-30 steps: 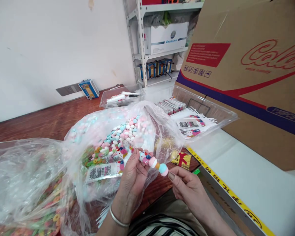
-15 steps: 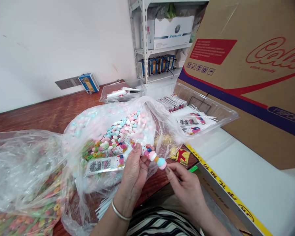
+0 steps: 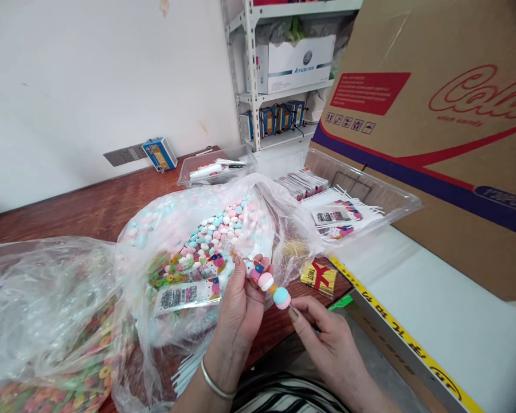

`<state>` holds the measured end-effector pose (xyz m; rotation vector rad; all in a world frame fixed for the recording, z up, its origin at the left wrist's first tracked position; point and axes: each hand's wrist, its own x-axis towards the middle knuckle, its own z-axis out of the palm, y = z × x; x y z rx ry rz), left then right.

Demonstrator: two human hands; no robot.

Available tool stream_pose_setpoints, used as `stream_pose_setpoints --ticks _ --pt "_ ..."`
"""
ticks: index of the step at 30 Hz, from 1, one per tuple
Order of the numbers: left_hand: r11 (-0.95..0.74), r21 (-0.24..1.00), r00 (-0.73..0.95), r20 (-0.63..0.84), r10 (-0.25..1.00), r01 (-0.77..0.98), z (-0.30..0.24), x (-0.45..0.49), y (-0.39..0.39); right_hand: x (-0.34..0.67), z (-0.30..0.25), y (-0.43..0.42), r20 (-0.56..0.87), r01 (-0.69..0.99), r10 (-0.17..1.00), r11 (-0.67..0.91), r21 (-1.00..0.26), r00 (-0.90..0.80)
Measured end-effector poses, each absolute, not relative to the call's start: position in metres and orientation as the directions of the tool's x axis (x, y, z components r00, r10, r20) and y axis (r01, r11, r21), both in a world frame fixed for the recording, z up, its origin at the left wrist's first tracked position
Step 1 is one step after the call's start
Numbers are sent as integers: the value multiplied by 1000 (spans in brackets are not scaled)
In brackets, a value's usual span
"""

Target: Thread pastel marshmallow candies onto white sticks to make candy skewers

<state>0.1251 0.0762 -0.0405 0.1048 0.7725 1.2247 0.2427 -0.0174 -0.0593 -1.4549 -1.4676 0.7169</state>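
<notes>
My left hand [image 3: 241, 310] is closed around the upper end of a candy stick [image 3: 266, 281], a row of pink, white, orange and pale blue sweets by a colourful printed wrapper. Thumb and forefinger of my right hand [image 3: 327, 332] pinch together at its lower end, against the blue-and-pink ball; what exactly lies between the fingertips is hidden. Left of my hands, a silver printed packet [image 3: 187, 295] lies on an open clear plastic bag [image 3: 133, 310]. Pastel sweets [image 3: 217, 226] fill the bag, with green and orange ring sweets [image 3: 165, 275] near the packet.
Another bag [image 3: 38, 292] of ring sweets sits at the left. White sticks [image 3: 189, 367] lie below the middle bag. A clear tray [image 3: 395, 201] holds packets and sticks, near a yellow twist-tie packet [image 3: 320, 279]. A large carton [image 3: 456, 155] stands at the right.
The view has shifted slightly, so the scene sits a little lower. Both hands keep their hold on the candy stick, with hardly any movement between them.
</notes>
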Motion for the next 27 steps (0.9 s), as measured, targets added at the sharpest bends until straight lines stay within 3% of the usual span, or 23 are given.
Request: stream_pose_setpoints --ticks 4,14,21,27 --pt "358 496 112 -458 882 -791 -46 127 74 242 -54 -17 171 380 974 103 -919 149" --pt "414 606 264 -325 908 -679 -51 122 69 248 -66 -18 307 516 928 161 -841 212" --pt "402 521 279 -301 912 -753 -48 117 76 252 -60 -18 265 489 951 157 -858 159" --pt "372 457 200 -381 903 -808 -40 118 81 253 -60 -17 208 415 969 135 -900 136"
